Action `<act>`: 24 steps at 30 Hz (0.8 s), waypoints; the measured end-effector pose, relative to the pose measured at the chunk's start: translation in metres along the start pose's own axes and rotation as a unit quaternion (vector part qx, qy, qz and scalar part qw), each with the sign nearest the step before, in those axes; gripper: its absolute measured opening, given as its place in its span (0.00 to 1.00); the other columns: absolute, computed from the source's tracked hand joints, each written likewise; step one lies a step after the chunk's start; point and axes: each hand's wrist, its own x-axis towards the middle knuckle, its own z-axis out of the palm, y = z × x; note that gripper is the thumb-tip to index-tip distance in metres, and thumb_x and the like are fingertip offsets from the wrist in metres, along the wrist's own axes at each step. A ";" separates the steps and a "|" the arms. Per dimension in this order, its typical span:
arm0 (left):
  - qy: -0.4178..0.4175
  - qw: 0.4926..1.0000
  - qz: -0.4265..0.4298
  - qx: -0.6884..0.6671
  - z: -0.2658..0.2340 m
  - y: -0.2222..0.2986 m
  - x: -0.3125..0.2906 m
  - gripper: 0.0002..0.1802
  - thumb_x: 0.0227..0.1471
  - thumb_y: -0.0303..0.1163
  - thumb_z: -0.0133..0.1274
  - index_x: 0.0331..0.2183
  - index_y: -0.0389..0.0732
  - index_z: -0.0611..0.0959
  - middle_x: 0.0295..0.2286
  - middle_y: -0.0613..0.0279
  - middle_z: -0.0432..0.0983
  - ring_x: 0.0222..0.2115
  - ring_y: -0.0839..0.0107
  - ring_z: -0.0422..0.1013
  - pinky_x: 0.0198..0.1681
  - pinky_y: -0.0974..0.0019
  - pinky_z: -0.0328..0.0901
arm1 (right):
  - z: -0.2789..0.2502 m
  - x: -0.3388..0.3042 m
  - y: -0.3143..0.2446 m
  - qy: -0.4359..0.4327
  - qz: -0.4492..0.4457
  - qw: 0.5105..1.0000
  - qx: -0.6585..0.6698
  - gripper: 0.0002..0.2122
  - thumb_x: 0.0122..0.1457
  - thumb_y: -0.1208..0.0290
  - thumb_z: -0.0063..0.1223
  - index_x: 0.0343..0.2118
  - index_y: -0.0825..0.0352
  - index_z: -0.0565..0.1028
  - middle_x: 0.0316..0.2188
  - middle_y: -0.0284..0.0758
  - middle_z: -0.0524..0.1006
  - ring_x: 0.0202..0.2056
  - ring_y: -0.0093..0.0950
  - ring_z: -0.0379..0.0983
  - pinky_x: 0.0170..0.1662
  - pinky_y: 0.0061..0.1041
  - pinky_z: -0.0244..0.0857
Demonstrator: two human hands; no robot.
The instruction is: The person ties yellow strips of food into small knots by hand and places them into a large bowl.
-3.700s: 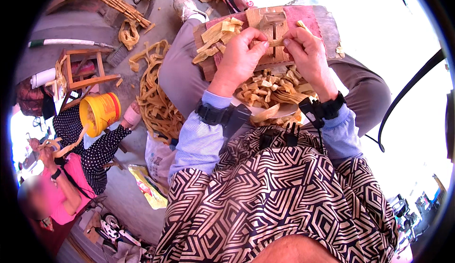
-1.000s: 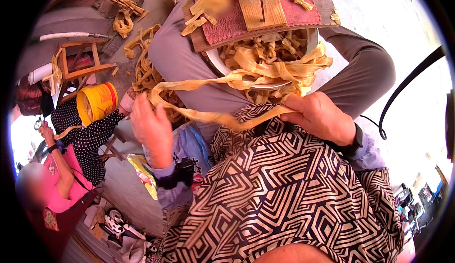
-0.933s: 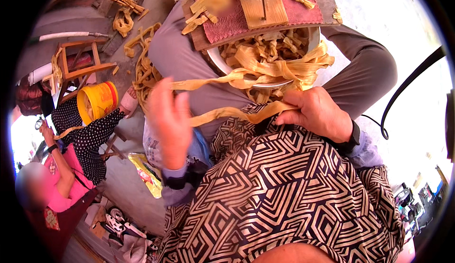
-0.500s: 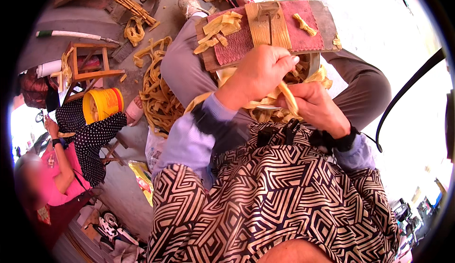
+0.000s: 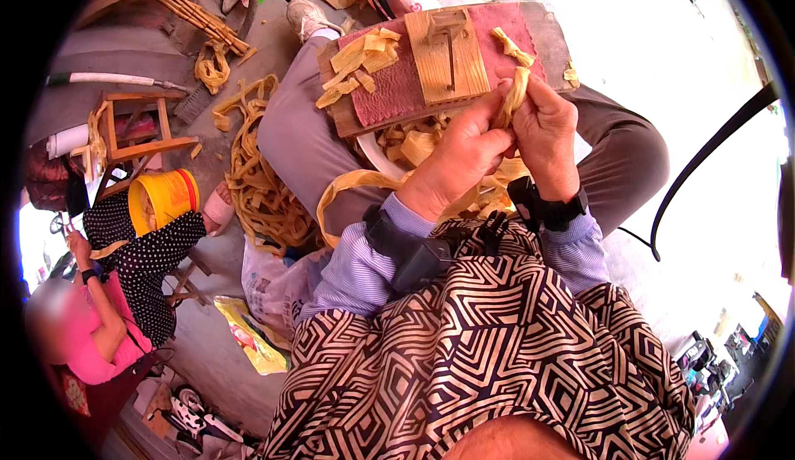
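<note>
Both my hands meet in front of the board, closed around a pale yellow, ribbon-like strip point(image 5: 515, 94) whose folded end stands up between the fingers. My left hand point(image 5: 464, 152) pinches it from the left. My right hand point(image 5: 546, 125) grips it from the right, fingertips pressed together. A long tail of similar strip point(image 5: 352, 182) loops left of my left wrist. Just beyond lies a wooden board point(image 5: 553, 33) with a red cloth point(image 5: 377, 100) and a wooden block point(image 5: 431, 61) bearing a metal hook or pin. Beneath my hands, a white-rimmed basin point(image 5: 377, 160) holds more yellow pieces, partly hidden.
Cut yellow pieces point(image 5: 362, 58) and a small knotted piece point(image 5: 513, 48) lie on the board. A heap of long strips point(image 5: 263, 187) rests on the floor to the left, near a plastic bag point(image 5: 277, 282). A seated person holds a yellow bucket point(image 5: 164, 199) beside a wooden stool point(image 5: 153, 145).
My hands have come together and risen toward the board's near right edge. The strip's end now points up between the fingers, and its tail shows as a wider loop at left.
</note>
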 end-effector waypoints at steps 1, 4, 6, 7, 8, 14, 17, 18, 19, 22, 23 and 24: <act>0.006 1.000 -0.001 -0.011 -0.003 -0.004 -0.001 0.19 0.57 0.24 0.44 0.51 0.41 0.72 0.26 0.75 0.66 0.21 0.89 0.57 0.20 0.81 0.51 | -0.001 -0.002 -0.004 -0.002 -0.014 0.998 -0.063 0.10 0.57 0.76 0.52 0.42 0.62 0.79 0.24 0.37 0.80 0.21 0.29 0.75 0.25 0.22 0.67; -0.022 0.999 -0.032 -0.031 -0.016 -0.014 -0.003 0.21 0.57 0.24 0.46 0.52 0.42 0.71 0.26 0.73 0.66 0.22 0.89 0.59 0.18 0.85 0.52 | -0.004 -0.003 -0.007 0.001 -0.083 0.989 -0.119 0.08 0.54 0.77 0.53 0.37 0.62 0.79 0.30 0.39 0.79 0.25 0.35 0.76 0.28 0.26 0.68; -0.006 0.999 0.008 0.040 -0.025 -0.025 -0.003 0.14 0.58 0.26 0.47 0.47 0.40 0.76 0.26 0.71 0.69 0.23 0.85 0.63 0.21 0.80 0.58 | -0.004 -0.003 0.007 0.015 -0.169 0.973 -0.159 0.07 0.54 0.76 0.53 0.35 0.63 0.79 0.32 0.38 0.79 0.27 0.35 0.76 0.29 0.28 0.68; 0.014 0.990 0.056 0.128 -0.026 -0.026 -0.002 0.13 0.58 0.26 0.47 0.45 0.39 0.76 0.26 0.70 0.70 0.24 0.84 0.65 0.23 0.78 0.60 | -0.006 -0.006 0.010 0.014 -0.170 0.968 -0.185 0.06 0.54 0.72 0.56 0.34 0.65 0.78 0.33 0.38 0.79 0.30 0.36 0.76 0.31 0.28 0.68; 0.033 0.971 0.104 0.215 -0.026 -0.026 -0.002 0.11 0.58 0.26 0.47 0.43 0.38 0.77 0.26 0.69 0.71 0.25 0.83 0.66 0.24 0.76 0.62 | -0.006 -0.010 0.011 -0.007 -0.138 0.976 -0.168 0.06 0.55 0.70 0.57 0.34 0.66 0.78 0.32 0.38 0.79 0.29 0.36 0.75 0.31 0.28 0.67; 0.114 0.645 0.342 0.674 -0.029 -0.014 -0.012 0.19 0.46 0.21 0.53 0.43 0.39 0.79 0.33 0.62 0.79 0.33 0.63 0.72 0.35 0.68 0.67 | -0.004 -0.026 0.015 -0.153 0.215 0.945 0.193 0.17 0.63 0.60 0.50 0.30 0.71 0.78 0.27 0.31 0.78 0.29 0.21 0.71 0.35 0.21 0.64; 0.091 0.712 0.388 0.578 -0.039 -0.020 -0.004 0.20 0.47 0.20 0.53 0.46 0.38 0.78 0.36 0.58 0.77 0.39 0.62 0.72 0.43 0.65 0.67 | 0.000 -0.027 0.028 -0.191 0.301 0.840 0.410 0.14 0.64 0.61 0.48 0.39 0.68 0.78 0.34 0.29 0.79 0.36 0.20 0.72 0.43 0.18 0.64; 0.080 0.775 0.330 0.533 -0.039 -0.022 -0.007 0.21 0.48 0.20 0.52 0.47 0.38 0.77 0.39 0.56 0.76 0.40 0.63 0.71 0.45 0.65 0.66 | 0.001 -0.028 0.027 -0.193 0.332 0.788 0.481 0.14 0.64 0.61 0.48 0.41 0.67 0.77 0.35 0.29 0.79 0.38 0.20 0.73 0.45 0.18 0.64; 0.068 0.828 0.272 0.485 -0.037 -0.019 -0.010 0.21 0.48 0.20 0.52 0.48 0.37 0.77 0.42 0.54 0.74 0.42 0.63 0.71 0.47 0.64 0.66 | -0.001 -0.027 0.030 -0.225 0.305 0.763 0.524 0.13 0.64 0.64 0.48 0.44 0.67 0.76 0.40 0.30 0.78 0.39 0.20 0.73 0.46 0.20 0.66; 0.012 0.873 0.166 0.458 -0.030 0.003 -0.018 0.22 0.51 0.23 0.50 0.50 0.35 0.74 0.49 0.47 0.68 0.46 0.62 0.69 0.51 0.63 0.64 | -0.006 -0.024 0.028 -0.267 0.265 0.809 0.452 0.12 0.64 0.67 0.47 0.44 0.68 0.76 0.39 0.29 0.77 0.40 0.20 0.73 0.48 0.20 0.65; -0.006 0.870 0.159 0.468 -0.023 0.013 -0.020 0.22 0.51 0.25 0.50 0.50 0.35 0.74 0.49 0.47 0.68 0.47 0.62 0.69 0.51 0.63 0.64 | -0.006 -0.023 0.022 -0.252 0.283 0.834 0.400 0.09 0.60 0.73 0.50 0.40 0.69 0.78 0.41 0.31 0.76 0.42 0.24 0.72 0.48 0.22 0.64; -0.025 0.865 0.152 0.477 -0.020 0.017 -0.020 0.22 0.52 0.26 0.50 0.51 0.36 0.74 0.49 0.47 0.68 0.47 0.61 0.69 0.51 0.63 0.64 | -0.003 -0.023 0.023 -0.213 0.182 0.912 0.301 0.08 0.58 0.74 0.50 0.38 0.69 0.78 0.41 0.33 0.76 0.43 0.26 0.71 0.48 0.23 0.64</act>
